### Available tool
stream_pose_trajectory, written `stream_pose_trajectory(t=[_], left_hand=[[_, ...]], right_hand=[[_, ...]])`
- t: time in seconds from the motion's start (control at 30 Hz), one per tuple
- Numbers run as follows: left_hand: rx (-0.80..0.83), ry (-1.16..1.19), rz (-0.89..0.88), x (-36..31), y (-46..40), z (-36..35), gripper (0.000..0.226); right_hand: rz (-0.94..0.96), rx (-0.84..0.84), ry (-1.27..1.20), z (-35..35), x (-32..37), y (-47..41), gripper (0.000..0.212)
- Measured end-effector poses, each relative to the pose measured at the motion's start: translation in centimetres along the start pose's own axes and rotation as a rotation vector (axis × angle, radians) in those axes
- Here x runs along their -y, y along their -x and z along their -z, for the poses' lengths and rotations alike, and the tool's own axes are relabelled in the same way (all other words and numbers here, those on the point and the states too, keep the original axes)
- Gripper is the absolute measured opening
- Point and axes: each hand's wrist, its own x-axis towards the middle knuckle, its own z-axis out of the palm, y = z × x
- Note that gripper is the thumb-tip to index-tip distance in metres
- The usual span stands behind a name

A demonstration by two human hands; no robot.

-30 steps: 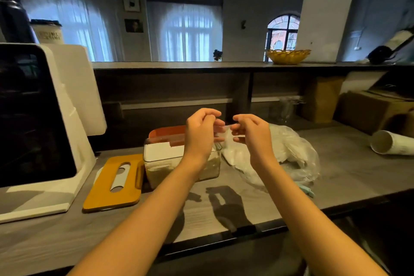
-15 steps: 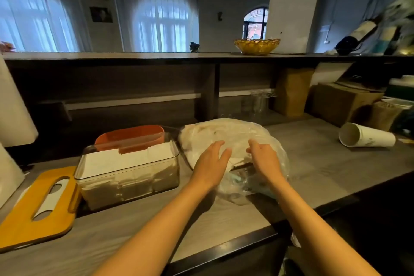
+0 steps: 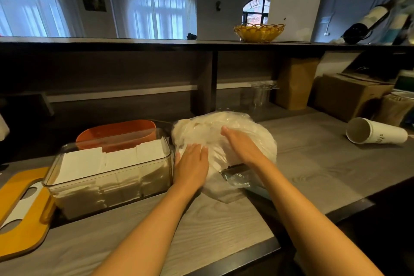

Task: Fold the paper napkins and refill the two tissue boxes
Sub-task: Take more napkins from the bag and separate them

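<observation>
The grey wood-grain bench [image 3: 313,163] carries everything, and the biggest thing on it that matters is the clear plastic bag [image 3: 257,139] of white napkins, lying just right of the clear tissue box [image 3: 107,177]. That box is already packed to its rim with folded white napkins; an orange box [image 3: 116,130] stands just behind it, and its fill cannot be judged from here. A yellow slotted lid [image 3: 22,215] lies at the box's left end.

Both hands lie flat on the bag with fingers straight, holding nothing: the left hand [image 3: 190,163] at its near left edge, the right hand [image 3: 242,145] across its top. The step looks like getting into the bag for more napkins. To do it well, I would find the mouth near the crumpled near end, pin the film with one hand and draw out a small stack with the other, so the sheets stay flat.

The white paper cup [image 3: 376,134] on its side at right carries printing too small to read
</observation>
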Motion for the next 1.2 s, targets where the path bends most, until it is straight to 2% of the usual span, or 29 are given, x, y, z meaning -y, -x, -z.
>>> stream_pose_trajectory(t=[0.13, 0.23, 0.3, 0.43, 0.63, 0.8, 0.97, 1.2], left_hand=[[-0.105, 0.212, 0.095, -0.5, 0.3, 0.7, 0.045], [-0.137, 0.345, 0.172, -1.4, 1.0, 1.3, 0.048], [-0.138, 0.373, 0.198, -1.7, 1.1, 1.4, 0.051], [-0.143, 0.439, 0.238, -1.9, 1.3, 1.6, 0.054], [-0.116, 0.481, 0.253, -1.8, 1.2, 1.5, 0.057], [-0.112, 0.449, 0.245, -1.8, 1.2, 1.4, 0.059], [-0.086, 0.422, 0.224, -1.8, 1.3, 1.3, 0.059], [-0.051, 0.404, 0.133, -1.8, 1.6, 1.6, 0.055]], right_hand=[[-0.030, -0.057, 0.216, -1.8, -0.9, -0.7, 0.055], [-0.193, -0.120, 0.245, -2.4, -1.1, -0.9, 0.081], [-0.235, -0.122, 0.307, -2.2, -1.0, -1.2, 0.090], [-0.252, -0.102, 0.349, -1.8, -0.4, -1.9, 0.088], [-0.335, -0.211, 0.478, -3.5, -0.5, -2.1, 0.088], [-0.379, -0.095, 0.594, -3.6, -0.3, -1.8, 0.089], [-0.371, -0.145, 0.491, -3.7, -0.2, -1.6, 0.088], [-0.497, -0.106, 0.193, -2.0, 1.5, -1.6, 0.105]])
